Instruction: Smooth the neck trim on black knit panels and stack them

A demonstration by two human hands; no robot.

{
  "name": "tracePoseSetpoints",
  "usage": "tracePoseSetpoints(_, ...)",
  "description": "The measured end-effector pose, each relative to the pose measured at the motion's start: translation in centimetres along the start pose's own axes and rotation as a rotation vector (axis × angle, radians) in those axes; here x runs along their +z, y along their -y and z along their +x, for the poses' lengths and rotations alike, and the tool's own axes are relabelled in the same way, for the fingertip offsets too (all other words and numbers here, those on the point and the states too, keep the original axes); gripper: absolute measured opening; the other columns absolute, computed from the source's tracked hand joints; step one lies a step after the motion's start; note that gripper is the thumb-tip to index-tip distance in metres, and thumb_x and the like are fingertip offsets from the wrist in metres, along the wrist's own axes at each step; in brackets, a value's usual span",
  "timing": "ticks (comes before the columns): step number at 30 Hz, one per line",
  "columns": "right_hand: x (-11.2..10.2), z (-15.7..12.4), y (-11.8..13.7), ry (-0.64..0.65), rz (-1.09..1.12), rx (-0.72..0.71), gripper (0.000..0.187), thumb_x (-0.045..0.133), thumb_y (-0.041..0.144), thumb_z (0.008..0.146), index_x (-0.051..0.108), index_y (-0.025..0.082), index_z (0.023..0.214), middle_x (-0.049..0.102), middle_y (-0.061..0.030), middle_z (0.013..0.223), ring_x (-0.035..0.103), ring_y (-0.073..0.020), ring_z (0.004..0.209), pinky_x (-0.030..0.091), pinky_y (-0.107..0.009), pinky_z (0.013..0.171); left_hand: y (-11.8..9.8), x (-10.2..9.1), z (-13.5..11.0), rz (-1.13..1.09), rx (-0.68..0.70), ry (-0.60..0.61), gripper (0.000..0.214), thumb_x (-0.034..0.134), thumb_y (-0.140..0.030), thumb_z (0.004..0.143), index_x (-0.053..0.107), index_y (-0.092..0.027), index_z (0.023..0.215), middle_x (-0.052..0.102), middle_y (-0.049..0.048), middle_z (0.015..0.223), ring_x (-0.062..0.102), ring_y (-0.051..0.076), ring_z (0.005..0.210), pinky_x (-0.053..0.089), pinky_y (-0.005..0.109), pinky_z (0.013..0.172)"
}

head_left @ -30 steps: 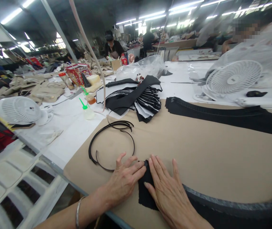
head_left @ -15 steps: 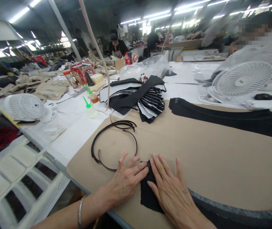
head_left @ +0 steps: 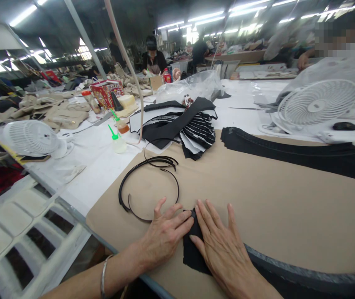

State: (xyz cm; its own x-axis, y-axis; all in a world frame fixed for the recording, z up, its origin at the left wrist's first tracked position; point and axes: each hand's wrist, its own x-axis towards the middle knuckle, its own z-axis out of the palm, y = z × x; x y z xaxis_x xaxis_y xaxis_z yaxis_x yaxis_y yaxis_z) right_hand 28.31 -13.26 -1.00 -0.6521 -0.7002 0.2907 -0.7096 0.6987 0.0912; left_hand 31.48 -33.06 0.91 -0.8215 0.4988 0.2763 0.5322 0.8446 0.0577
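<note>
A long black fabric strip (head_left: 193,251) lies curved along the near edge of the brown work sheet (head_left: 277,199). The index and middle fingertips of my left hand (head_left: 165,230) press on the strip's upper left corner, its other fingers spread and its thumb hidden. My right hand (head_left: 222,245) rests flat on the same strip, fingers stretched and parted, covering its middle. A narrow dark grey band (head_left: 289,261) runs along the strip's upper edge right of my hand. Just beyond my left hand lie loose coils of thin black cord (head_left: 123,187).
Another black strip (head_left: 289,153) lies at the far right of the sheet. Beyond the coils sits a fanned pile of black and white pieces (head_left: 196,133). Two white fans (head_left: 319,104), a green-tipped bottle (head_left: 119,143) and a hanging hose (head_left: 130,70) stand around. Other people work farther back.
My right hand has shifted very slightly up and to the left on the black strip. My left hand stays almost in place.
</note>
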Motion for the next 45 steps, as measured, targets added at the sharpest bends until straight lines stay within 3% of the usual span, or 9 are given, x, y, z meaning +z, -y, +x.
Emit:
tracePoseSetpoints(9, 0.0, 0.0, 0.2, -0.041, -0.039, -0.083, 0.066, 0.046, 0.036, 0.091, 0.033, -0.006, 0.139, 0.03, -0.0261, 0.147, 0.026, -0.0366, 0.138, 0.006, -0.068, 0.111, 0.0, -0.1, -0.1, -0.015, 0.008, -0.028, 0.032, 0.044, -0.025, 0.095, 0.053, -0.025, 0.125, 0.062, 0.0004, 0.125, 0.041, 0.019, 0.125, -0.009, 0.046, 0.113)
tracePoseSetpoints(15, -0.4, 0.2, 0.1, -0.047, 0.014, -0.01, 0.065, 0.046, 0.042, 0.092, 0.036, 0.001, 0.14, 0.037, -0.0223, 0.145, 0.037, -0.0317, 0.133, 0.0, -0.065, 0.113, -0.1, 0.1, -0.2, -0.017, -0.005, -0.03, 0.032, 0.045, -0.024, 0.095, 0.053, -0.025, 0.126, 0.061, 0.0, 0.126, 0.041, 0.019, 0.126, -0.008, 0.047, 0.114)
tracePoseSetpoints(20, -0.6, 0.5, 0.1, -0.031, 0.034, -0.008, 0.061, 0.048, 0.044, 0.09, 0.043, 0.007, 0.138, 0.04, -0.0194, 0.143, 0.04, -0.0329, 0.131, -0.004, -0.064, 0.112, -0.1, -0.1, -0.2, -0.01, -0.002, -0.022, 0.038, 0.046, -0.025, 0.094, 0.048, -0.024, 0.132, 0.06, 0.001, 0.128, 0.039, 0.019, 0.127, -0.009, 0.047, 0.114)
tracePoseSetpoints(26, -0.4, 0.5, 0.4, 0.025, 0.047, 0.009, 0.063, 0.054, 0.044, 0.088, 0.044, 0.007, 0.138, 0.037, -0.0204, 0.144, 0.039, -0.0356, 0.131, -0.001, -0.067, 0.11, -0.1, 0.1, -0.3, 0.005, 0.0, -0.031, 0.039, 0.045, -0.026, 0.095, 0.047, -0.025, 0.133, 0.06, 0.0023, 0.128, 0.04, 0.018, 0.127, -0.009, 0.047, 0.114)
tracePoseSetpoints(31, -1.3, 1.5, 0.7, 0.172, 0.157, 0.069, 0.062, 0.051, 0.043, 0.09, 0.041, 0.007, 0.139, 0.034, -0.0189, 0.146, 0.035, -0.0368, 0.134, 0.011, -0.073, 0.106, -0.1, 0.1, -0.2, 0.029, 0.02, -0.046, 0.036, 0.045, -0.026, 0.094, 0.05, -0.024, 0.13, 0.061, 0.0027, 0.126, 0.041, 0.018, 0.126, -0.007, 0.047, 0.114)
tracePoseSetpoints(35, -2.3, 1.7, -0.1, 0.255, 0.268, 0.115, 0.059, 0.044, 0.043, 0.093, 0.035, 0.014, 0.143, 0.028, -0.0116, 0.15, 0.03, -0.0331, 0.137, 0.018, -0.072, 0.106, 0.0, 0.2, -0.2, 0.024, 0.007, -0.062, 0.034, 0.045, -0.026, 0.094, 0.053, -0.025, 0.127, 0.062, 0.0021, 0.124, 0.043, 0.018, 0.125, -0.007, 0.047, 0.115)
tracePoseSetpoints(39, -2.9, 0.5, -2.1, 0.252, 0.34, 0.178, 0.056, 0.036, 0.04, 0.096, 0.024, 0.023, 0.148, 0.031, -0.0062, 0.151, 0.03, -0.0262, 0.138, 0.024, -0.066, 0.108, -0.1, 0.4, -0.4, -0.003, -0.022, -0.081, 0.032, 0.046, -0.022, 0.093, 0.056, -0.027, 0.123, 0.064, 0.0013, 0.121, 0.044, 0.018, 0.124, -0.005, 0.047, 0.115)
tracePoseSetpoints(42, -3.1, -0.7, -3.4, 0.198, 0.325, 0.226, 0.051, 0.036, 0.031, 0.095, 0.03, 0.027, 0.146, 0.04, -0.0055, 0.147, 0.036, -0.024, 0.134, 0.027, -0.062, 0.108, -0.1, 0.5, -0.4, -0.026, -0.03, -0.086, 0.033, 0.045, -0.019, 0.093, 0.057, -0.027, 0.122, 0.064, 0.001, 0.12, 0.045, 0.018, 0.123, -0.005, 0.048, 0.114)
tracePoseSetpoints(45, -3.4, -1.5, -3.7, 0.143, 0.307, 0.186, 0.05, 0.041, 0.025, 0.093, 0.037, 0.034, 0.141, 0.047, -0.0036, 0.141, 0.041, -0.023, 0.13, 0.028, -0.061, 0.107, -0.3, 0.4, -0.4, -0.019, -0.04, -0.088, 0.032, 0.045, -0.019, 0.092, 0.058, -0.025, 0.121, 0.065, 0.0023, 0.119, 0.045, 0.019, 0.123, -0.004, 0.049, 0.114)
